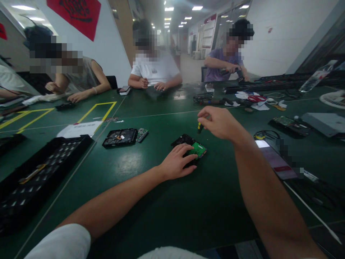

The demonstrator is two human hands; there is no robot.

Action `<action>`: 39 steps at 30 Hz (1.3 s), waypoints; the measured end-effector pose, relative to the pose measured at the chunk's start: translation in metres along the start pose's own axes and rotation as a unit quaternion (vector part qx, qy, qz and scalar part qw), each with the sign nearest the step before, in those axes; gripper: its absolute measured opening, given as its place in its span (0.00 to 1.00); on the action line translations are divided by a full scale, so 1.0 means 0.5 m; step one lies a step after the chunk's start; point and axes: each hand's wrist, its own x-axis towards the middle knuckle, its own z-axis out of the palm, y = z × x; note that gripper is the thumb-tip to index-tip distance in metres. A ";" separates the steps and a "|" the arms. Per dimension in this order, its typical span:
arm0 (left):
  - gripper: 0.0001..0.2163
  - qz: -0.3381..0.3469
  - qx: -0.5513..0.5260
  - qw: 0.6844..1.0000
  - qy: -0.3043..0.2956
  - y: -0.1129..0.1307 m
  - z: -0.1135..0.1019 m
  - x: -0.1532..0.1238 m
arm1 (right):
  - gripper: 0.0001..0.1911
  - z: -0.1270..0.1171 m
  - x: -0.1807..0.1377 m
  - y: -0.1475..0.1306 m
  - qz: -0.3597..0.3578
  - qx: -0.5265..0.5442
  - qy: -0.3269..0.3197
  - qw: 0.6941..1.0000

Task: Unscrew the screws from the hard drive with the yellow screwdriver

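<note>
A black hard drive [185, 141] with a green circuit board [199, 148] facing up lies on the dark green table [151, 201]. My left hand [178, 162] lies on its near side, fingers spread flat and pressing it down. My right hand [219, 122] hovers just above and behind the drive, fingers pinched round the top of a small screwdriver [199, 127] with a yellow and black handle that points down toward the board.
A second opened drive [120, 137] with a loose green board [142, 134] lies to the left. A black slotted tray [35, 176] sits at the near left. A phone [276, 158] and cables lie to the right. Three people sit across the table.
</note>
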 end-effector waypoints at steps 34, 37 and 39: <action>0.28 -0.108 0.009 0.994 0.015 0.005 0.005 -0.003 | 0.10 0.005 0.005 0.003 -0.029 -0.043 -0.022 0.998; 0.28 -0.109 0.012 0.994 0.015 0.003 0.007 -0.004 | 0.13 0.004 0.004 0.003 -0.030 -0.042 -0.023 0.998; 0.29 -0.109 0.015 0.994 0.014 0.003 0.007 -0.004 | 0.14 0.004 0.003 0.002 -0.014 -0.041 -0.021 0.999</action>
